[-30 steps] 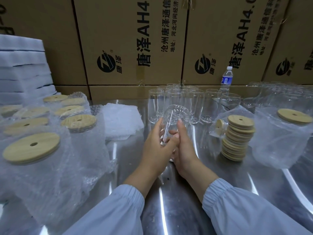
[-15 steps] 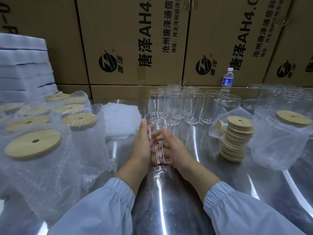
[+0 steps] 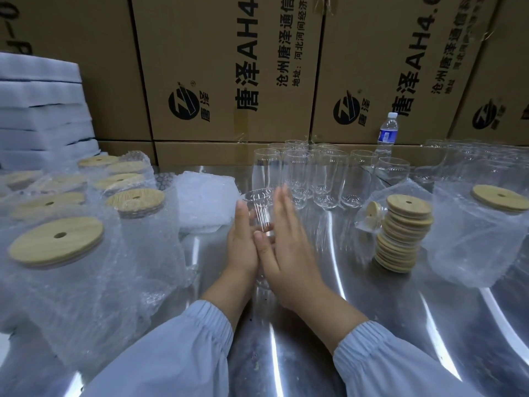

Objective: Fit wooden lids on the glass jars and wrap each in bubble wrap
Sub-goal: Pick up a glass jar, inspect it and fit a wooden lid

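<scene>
A clear glass jar (image 3: pixel 259 209) without a lid stands upright on the steel table (image 3: pixel 372 310) in the middle. My left hand (image 3: pixel 243 245) lies flat against its left side, fingers straight. From the right, my right hand (image 3: pixel 287 247) presses on it with straight fingers, blurred by motion. A stack of round wooden lids (image 3: pixel 402 233) with centre holes rises to the right. Several more bare jars (image 3: pixel 312 173) cluster behind. Jars with lids, wrapped in bubble wrap (image 3: pixel 57 239), fill the left side.
A pile of bubble wrap sheets (image 3: pixel 204 196) lies left of the jar. Another wrapped, lidded jar (image 3: pixel 498 196) sits at the right. A water bottle (image 3: pixel 388 133) stands against cardboard boxes (image 3: pixel 229 67) at the back. White foam sheets (image 3: pixel 37 116) are stacked far left.
The jar went from tilted in both hands to standing upright on the table. Both hands have flattened out, and the right one has slid forward along the glass.
</scene>
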